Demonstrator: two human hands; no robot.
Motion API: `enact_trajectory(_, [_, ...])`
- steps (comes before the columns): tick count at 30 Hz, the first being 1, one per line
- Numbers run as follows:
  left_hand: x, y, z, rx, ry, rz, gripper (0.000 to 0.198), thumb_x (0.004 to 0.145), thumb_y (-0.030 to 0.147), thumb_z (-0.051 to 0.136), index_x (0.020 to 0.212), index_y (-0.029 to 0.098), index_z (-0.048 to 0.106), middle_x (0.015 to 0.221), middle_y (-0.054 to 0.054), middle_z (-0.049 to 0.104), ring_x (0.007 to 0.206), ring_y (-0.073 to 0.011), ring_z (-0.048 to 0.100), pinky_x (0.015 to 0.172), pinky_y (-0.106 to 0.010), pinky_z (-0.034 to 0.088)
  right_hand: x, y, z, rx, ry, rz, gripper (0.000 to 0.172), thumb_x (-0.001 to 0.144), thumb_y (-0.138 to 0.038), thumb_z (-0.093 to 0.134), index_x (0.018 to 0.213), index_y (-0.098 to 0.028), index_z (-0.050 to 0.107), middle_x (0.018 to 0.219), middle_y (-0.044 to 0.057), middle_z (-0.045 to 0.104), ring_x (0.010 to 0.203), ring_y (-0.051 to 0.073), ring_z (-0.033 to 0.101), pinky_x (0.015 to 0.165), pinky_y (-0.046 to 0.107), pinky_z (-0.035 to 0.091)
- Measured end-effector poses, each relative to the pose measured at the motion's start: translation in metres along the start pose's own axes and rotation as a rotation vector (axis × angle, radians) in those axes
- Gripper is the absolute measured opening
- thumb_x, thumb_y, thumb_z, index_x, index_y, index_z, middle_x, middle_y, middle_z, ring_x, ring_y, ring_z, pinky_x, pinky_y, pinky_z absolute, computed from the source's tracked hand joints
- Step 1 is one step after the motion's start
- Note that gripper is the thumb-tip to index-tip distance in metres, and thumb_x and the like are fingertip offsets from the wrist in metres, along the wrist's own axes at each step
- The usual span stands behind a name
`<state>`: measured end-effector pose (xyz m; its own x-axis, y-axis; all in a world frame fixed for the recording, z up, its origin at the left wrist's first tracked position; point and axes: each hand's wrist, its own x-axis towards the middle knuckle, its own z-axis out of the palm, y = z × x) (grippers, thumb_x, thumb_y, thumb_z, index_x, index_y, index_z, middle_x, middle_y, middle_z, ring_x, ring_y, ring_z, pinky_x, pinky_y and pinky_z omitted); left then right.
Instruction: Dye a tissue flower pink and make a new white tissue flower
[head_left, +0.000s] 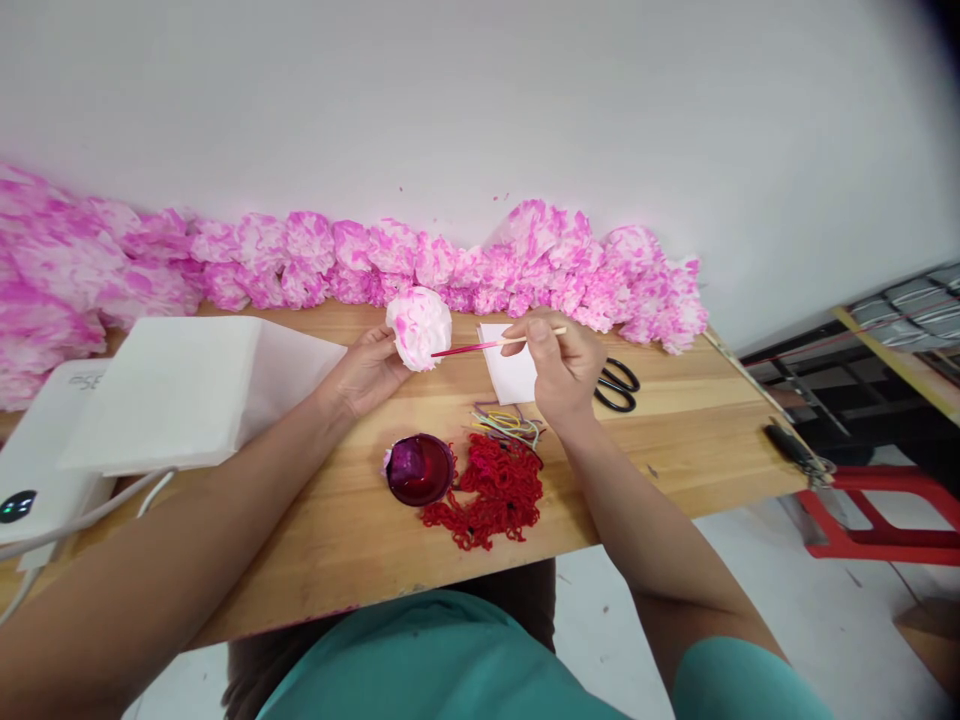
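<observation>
Dye could smear: the left hand (367,372) cups a paper flower (418,326) above the counter's (675,440) far side, while the right hand (561,366) pinches a wet brush (495,344) against it; over-pressing tears petals.

Left hand (367,372) holding paper flower (418,327), right hand (559,365) touching brush (491,344) to it

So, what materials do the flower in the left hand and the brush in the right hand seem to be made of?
The flower looks like thin tissue paper: crumpled, matte layers, white stained pink. The brush seems to have a pale, unvarnished wooden handle; its front part is red, probably wet with dye.
</observation>
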<state>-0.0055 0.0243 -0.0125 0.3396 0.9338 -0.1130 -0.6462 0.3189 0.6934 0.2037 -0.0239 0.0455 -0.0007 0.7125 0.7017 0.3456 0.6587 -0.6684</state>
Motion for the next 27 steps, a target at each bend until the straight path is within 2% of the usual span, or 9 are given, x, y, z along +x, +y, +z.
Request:
enact_trajectory(5, [0.000, 0.000, 0.000, 0.008, 0.016, 0.008, 0.013, 0.079, 0.006, 0.074, 0.088, 0.014, 0.078, 0.091, -0.005, 0.077, 0.087, -0.0157, 0.070, 0.087, -0.027, 0.055, 0.001, -0.001, -0.003, 0.011, 0.029, 0.015, 0.032, 0.098, -0.045, 0.057, 0.080, -0.024, 0.073, 0.065, -0.002, 0.067, 0.062, 0.012, 0.066, 0.061, 0.028, 0.049])
enact_trajectory(8, [0.000, -0.001, 0.000, 0.015, 0.027, 0.005, 0.014, 0.078, 0.006, 0.075, 0.089, 0.014, 0.077, 0.094, -0.006, 0.077, 0.089, -0.0167, 0.070, 0.088, -0.028, 0.055, 0.003, -0.005, -0.004, 0.124, 0.087, 0.049, 0.036, 0.097, -0.049, 0.057, 0.075, -0.024, 0.072, 0.057, -0.003, 0.061, 0.056, 0.012, 0.061, 0.058, 0.029, 0.048])
enact_trajectory(10, [0.000, -0.001, -0.001, 0.013, 0.011, 0.004, 0.013, 0.076, 0.007, 0.077, 0.087, 0.013, 0.077, 0.093, -0.006, 0.077, 0.087, -0.0162, 0.070, 0.087, -0.028, 0.055, 0.003, -0.009, -0.002, 0.213, 0.073, 0.043, 0.040, 0.096, -0.050, 0.057, 0.069, -0.024, 0.070, 0.052, -0.003, 0.055, 0.054, 0.013, 0.058, 0.057, 0.029, 0.047])
enact_trajectory(13, [0.000, -0.001, -0.001, 0.001, -0.007, 0.007, 0.015, 0.073, 0.007, 0.081, 0.086, 0.013, 0.076, 0.087, -0.005, 0.076, 0.080, -0.0144, 0.069, 0.086, -0.028, 0.055, -0.001, -0.015, 0.001, 0.347, -0.030, -0.028, 0.041, 0.099, -0.044, 0.054, 0.067, -0.023, 0.069, 0.048, -0.003, 0.052, 0.051, 0.013, 0.054, 0.054, 0.029, 0.045])
enact_trajectory(17, [0.001, -0.002, -0.001, -0.008, -0.002, 0.013, 0.019, 0.070, 0.007, 0.083, 0.085, 0.015, 0.076, 0.080, -0.002, 0.075, 0.076, -0.0135, 0.068, 0.091, -0.030, 0.055, -0.007, -0.023, 0.004, 0.413, -0.250, -0.132, 0.039, 0.102, -0.036, 0.049, 0.073, -0.022, 0.070, 0.052, -0.001, 0.059, 0.054, 0.013, 0.056, 0.057, 0.029, 0.047])
enact_trajectory(23, [-0.001, -0.001, 0.002, -0.014, 0.008, 0.016, 0.017, 0.070, 0.003, 0.080, 0.082, 0.015, 0.076, 0.080, -0.002, 0.075, 0.075, -0.0131, 0.068, 0.090, -0.029, 0.055, -0.012, -0.026, 0.012, 0.104, -0.624, -0.387, 0.025, 0.097, -0.026, 0.052, 0.076, -0.024, 0.065, 0.062, -0.001, 0.067, 0.057, 0.013, 0.057, 0.058, 0.029, 0.048])
enact_trajectory(25, [-0.001, -0.002, 0.002, -0.010, 0.012, 0.025, 0.017, 0.070, 0.003, 0.080, 0.081, 0.015, 0.075, 0.079, -0.001, 0.075, 0.074, -0.0125, 0.067, 0.093, -0.030, 0.054, -0.012, -0.025, 0.015, 0.054, -0.655, -0.426, 0.023, 0.096, -0.024, 0.053, 0.076, -0.023, 0.064, 0.063, -0.001, 0.067, 0.058, 0.014, 0.057, 0.058, 0.029, 0.047])
enact_trajectory(27, [-0.001, -0.002, 0.001, -0.002, 0.010, 0.019, 0.016, 0.071, 0.004, 0.082, 0.081, 0.014, 0.075, 0.079, -0.001, 0.075, 0.075, -0.0121, 0.067, 0.094, -0.030, 0.054, -0.011, -0.024, 0.014, 0.088, -0.632, -0.414, 0.023, 0.096, -0.023, 0.052, 0.078, -0.022, 0.065, 0.063, 0.000, 0.066, 0.058, 0.014, 0.057, 0.058, 0.029, 0.047])
